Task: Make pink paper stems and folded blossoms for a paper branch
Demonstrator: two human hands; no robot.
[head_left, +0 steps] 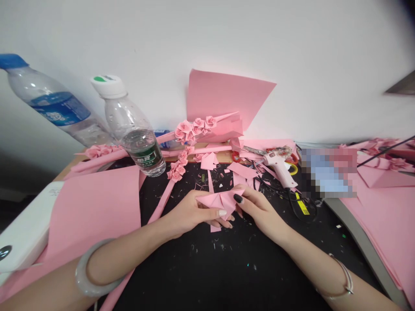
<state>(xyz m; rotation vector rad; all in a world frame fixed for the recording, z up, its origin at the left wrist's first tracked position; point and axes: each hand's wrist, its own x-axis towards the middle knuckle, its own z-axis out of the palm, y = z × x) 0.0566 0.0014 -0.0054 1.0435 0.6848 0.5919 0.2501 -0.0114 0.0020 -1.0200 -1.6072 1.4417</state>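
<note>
A folded piece of pink paper (218, 200), creased into a triangular shape, is held between both hands above the black table mat (207, 268). My left hand (194, 209) pinches its left side, thumb on top and fingers underneath. On the right side, my right hand (254, 205) grips the paper with the thumb pressed on its face. A narrow pink paper strip (215, 229) shows below the hands. Just beyond lie pink paper scraps (243, 170) and a stem with folded paper roses (178, 168). Some of my right fingers are hidden behind the paper.
A pink glue gun (279, 168) and scissors (254, 150) lie behind my right hand. Two water bottles, one white-capped (138, 134) and one blue-capped (55, 101), stand at the left. Pink sheets (97, 211) lie left; another sheet (223, 95) leans on the wall.
</note>
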